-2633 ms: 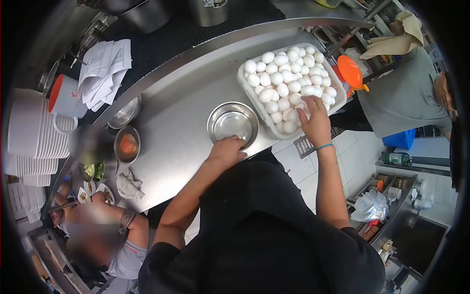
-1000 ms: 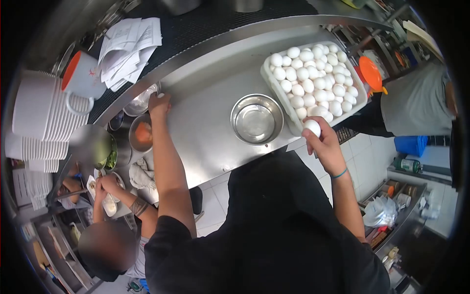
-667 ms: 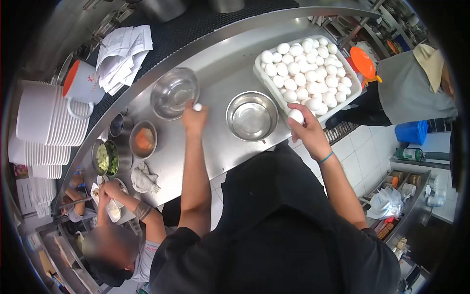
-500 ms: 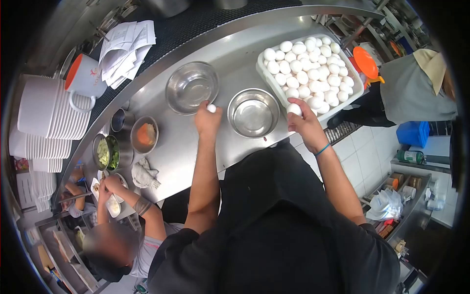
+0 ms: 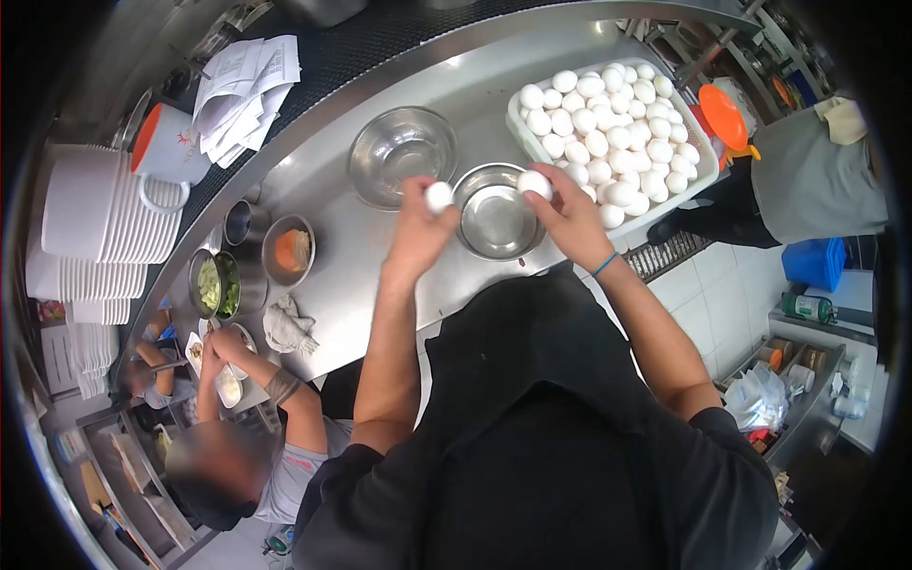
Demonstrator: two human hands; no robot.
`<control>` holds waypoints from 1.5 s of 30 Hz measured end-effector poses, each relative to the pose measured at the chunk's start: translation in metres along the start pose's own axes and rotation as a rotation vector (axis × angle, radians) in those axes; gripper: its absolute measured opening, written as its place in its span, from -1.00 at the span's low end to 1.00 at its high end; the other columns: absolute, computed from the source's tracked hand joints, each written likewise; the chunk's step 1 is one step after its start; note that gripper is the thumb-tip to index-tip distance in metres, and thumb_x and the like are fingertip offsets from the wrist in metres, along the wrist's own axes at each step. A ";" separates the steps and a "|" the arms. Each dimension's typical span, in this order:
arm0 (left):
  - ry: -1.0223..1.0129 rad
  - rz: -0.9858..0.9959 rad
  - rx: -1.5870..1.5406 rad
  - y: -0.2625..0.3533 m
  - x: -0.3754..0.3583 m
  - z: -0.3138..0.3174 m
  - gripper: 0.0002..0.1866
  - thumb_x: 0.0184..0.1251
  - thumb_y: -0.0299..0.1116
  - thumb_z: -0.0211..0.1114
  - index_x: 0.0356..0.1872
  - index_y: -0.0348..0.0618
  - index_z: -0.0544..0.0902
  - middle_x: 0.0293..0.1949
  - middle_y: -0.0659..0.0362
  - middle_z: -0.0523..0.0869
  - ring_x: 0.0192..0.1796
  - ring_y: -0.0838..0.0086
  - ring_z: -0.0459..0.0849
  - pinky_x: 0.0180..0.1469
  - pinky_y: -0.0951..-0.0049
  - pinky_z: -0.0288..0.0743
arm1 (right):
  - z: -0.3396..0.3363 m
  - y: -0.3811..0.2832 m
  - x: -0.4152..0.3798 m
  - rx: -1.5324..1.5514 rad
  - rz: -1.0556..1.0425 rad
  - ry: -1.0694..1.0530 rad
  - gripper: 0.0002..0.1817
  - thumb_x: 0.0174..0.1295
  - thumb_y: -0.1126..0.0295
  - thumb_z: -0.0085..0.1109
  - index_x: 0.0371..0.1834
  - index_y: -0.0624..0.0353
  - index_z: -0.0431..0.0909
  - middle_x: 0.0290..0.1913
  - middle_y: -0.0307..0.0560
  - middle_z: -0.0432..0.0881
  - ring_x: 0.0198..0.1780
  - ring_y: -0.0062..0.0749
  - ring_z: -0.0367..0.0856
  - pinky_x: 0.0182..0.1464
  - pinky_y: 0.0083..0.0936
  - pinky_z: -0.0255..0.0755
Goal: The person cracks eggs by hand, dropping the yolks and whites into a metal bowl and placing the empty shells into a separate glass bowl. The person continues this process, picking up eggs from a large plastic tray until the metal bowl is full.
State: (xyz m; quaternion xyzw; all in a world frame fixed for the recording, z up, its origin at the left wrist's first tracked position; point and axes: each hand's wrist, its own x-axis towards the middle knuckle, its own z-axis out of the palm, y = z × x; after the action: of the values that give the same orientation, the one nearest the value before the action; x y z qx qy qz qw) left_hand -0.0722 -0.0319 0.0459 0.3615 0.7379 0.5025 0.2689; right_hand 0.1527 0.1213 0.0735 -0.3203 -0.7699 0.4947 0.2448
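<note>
My left hand [image 5: 423, 228] grips a white egg [image 5: 438, 197] beside the left rim of a deep steel bowl [image 5: 495, 220]. Another white egg [image 5: 534, 184] is in the fingers of my right hand [image 5: 570, 217], at that bowl's upper right rim. No contents can be made out in the deep bowl. Behind my left hand sits a wider, shallower steel bowl [image 5: 403, 152]. A pale plastic crate [image 5: 707, 171] full of white eggs [image 5: 619, 136] stands just right of the deep bowl.
On the counter [image 5: 361, 275] at left are a bowl of orange food [image 5: 290, 249], a container of greens [image 5: 228, 285] and a crumpled cloth [image 5: 288, 326]. A co-worker [image 5: 237, 465] handles small dishes at lower left. Another person [image 5: 807, 176] stands at right.
Both hands have come closer together, each with an egg. My right hand has moved left from the crate's edge to the deep bowl's rim; my left hand has moved right.
</note>
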 end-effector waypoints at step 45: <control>-0.286 -0.257 -0.283 -0.005 -0.013 0.030 -0.44 0.50 -0.34 0.56 0.46 -0.26 0.69 -0.14 0.21 0.82 -0.30 0.65 0.69 -0.30 0.57 0.58 | 0.040 0.012 0.008 -0.064 -0.029 -0.232 -0.51 0.30 0.26 0.35 0.27 0.24 0.73 -0.21 0.12 0.82 -0.17 -0.10 0.83 -0.05 -0.14 0.69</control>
State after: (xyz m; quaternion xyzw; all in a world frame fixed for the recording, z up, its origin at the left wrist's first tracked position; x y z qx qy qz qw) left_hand -0.0434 -0.0272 0.0311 0.2906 0.6545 0.5062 0.4805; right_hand 0.1226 0.1071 0.0470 -0.2572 -0.8131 0.5001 0.1507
